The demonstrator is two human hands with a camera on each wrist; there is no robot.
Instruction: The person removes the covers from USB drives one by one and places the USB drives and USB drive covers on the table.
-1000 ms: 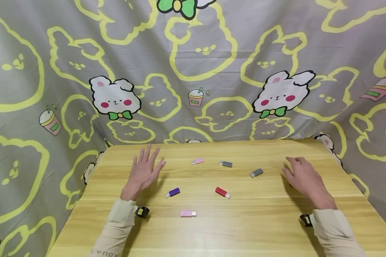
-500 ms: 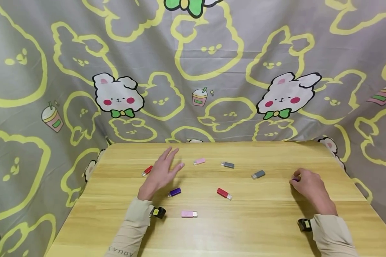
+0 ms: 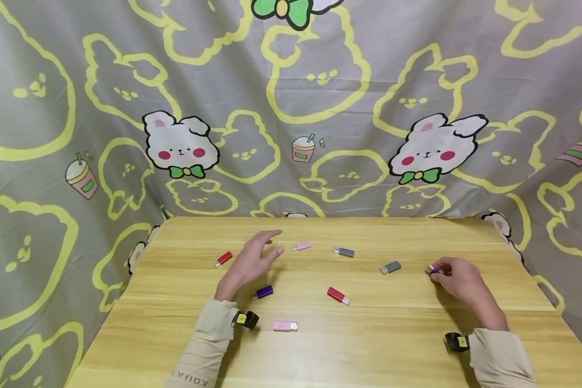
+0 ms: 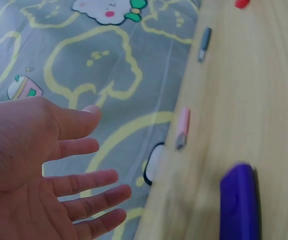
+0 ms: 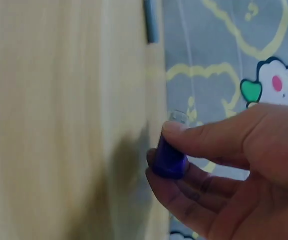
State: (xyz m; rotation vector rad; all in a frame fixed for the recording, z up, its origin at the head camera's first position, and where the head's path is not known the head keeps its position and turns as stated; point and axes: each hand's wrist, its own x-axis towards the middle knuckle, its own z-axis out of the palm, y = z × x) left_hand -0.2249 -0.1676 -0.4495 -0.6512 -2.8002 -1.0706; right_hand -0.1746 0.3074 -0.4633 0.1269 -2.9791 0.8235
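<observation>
1. Pinching a purple USB stick (image 3: 434, 271), the right hand (image 3: 463, 281) is over the table's (image 3: 393, 334) right side, near a grey stick (image 3: 391, 268) (head view).
2. Left wrist view: the left hand (image 4: 24, 170) holds nothing, fingers extended; a second purple stick (image 4: 239, 207) lies nearby.
3. Right wrist view: thumb and fingertips grip the purple USB stick's body, plug end exposed.
</observation>
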